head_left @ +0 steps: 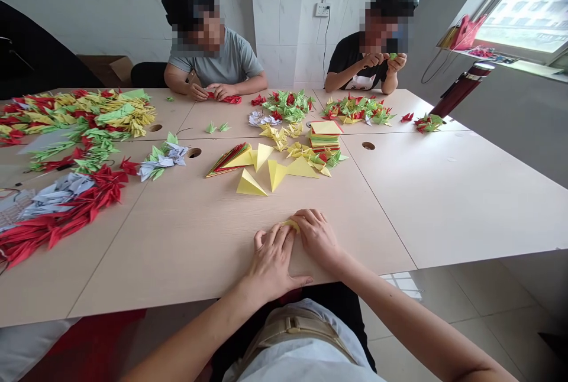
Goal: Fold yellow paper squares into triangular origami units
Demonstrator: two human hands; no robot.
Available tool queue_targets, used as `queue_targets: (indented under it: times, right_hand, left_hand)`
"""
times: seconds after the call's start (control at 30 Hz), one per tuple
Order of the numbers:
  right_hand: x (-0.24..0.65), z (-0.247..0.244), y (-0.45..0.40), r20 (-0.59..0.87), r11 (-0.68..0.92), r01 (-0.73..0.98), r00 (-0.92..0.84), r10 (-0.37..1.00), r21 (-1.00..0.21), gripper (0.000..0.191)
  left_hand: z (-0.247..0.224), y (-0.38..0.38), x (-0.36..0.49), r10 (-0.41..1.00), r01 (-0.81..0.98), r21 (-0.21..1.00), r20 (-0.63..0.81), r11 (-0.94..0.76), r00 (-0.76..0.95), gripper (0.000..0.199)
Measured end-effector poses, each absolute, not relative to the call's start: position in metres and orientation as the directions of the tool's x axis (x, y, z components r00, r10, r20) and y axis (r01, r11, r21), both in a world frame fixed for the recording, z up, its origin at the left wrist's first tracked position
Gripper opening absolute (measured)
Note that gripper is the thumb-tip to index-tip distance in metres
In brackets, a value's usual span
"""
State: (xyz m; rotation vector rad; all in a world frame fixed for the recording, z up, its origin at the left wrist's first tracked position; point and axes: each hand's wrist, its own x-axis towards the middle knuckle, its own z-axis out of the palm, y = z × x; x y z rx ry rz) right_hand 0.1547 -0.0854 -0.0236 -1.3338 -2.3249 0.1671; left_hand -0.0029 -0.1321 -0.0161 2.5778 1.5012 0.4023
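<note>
This looks like an office-type room serving as a paper-craft workroom: joined pale tables (465, 187) with cable holes (368, 145) carry heaps of folded paper (66, 113) and a stack of coloured sheets (325, 141). Two people (242, 57) do handwork across them, before a tiled wall (110, 9) with a socket (322, 10); a window (528, 3) opens at right.

The pale table (465, 193) bears colourful folded papers (251, 184).

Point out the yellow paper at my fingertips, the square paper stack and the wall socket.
Yellow paper (291, 225): head view, its exposed patch.
Square paper stack (324, 141): head view, its layered side.
Wall socket (322, 10): head view, its plate's middle.
</note>
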Motion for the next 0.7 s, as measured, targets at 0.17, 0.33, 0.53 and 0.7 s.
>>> queue_targets:
  times: [0.17,0.33,0.53,0.7]
  right_hand:
    - [0.163,-0.022,-0.111,0.241,0.550,0.819,-0.507,0.827,-0.163,0.051]
    - [0.164,-0.024,-0.117,0.163,0.557,0.817,-0.535,0.829,-0.149,0.070]
    - [0.167,-0.029,-0.115,0.158,0.566,0.808,-0.545,0.823,-0.162,0.079]
    - [0.176,-0.033,-0.124,0.168,0.513,0.844,-0.489,0.856,-0.156,0.083]
  left_hand:
    - [-0.015,-0.131,-0.004,0.859,0.824,0.244,0.158,-0.512,0.487,0.090]
    - [-0.014,-0.128,-0.004,0.851,0.820,0.227,0.130,-0.525,0.509,0.095]
    - [-0.014,-0.118,-0.004,0.834,0.813,0.188,0.082,-0.551,0.546,0.106]
    - [-0.015,-0.111,-0.004,0.841,0.817,0.219,0.031,-0.533,0.540,0.110]
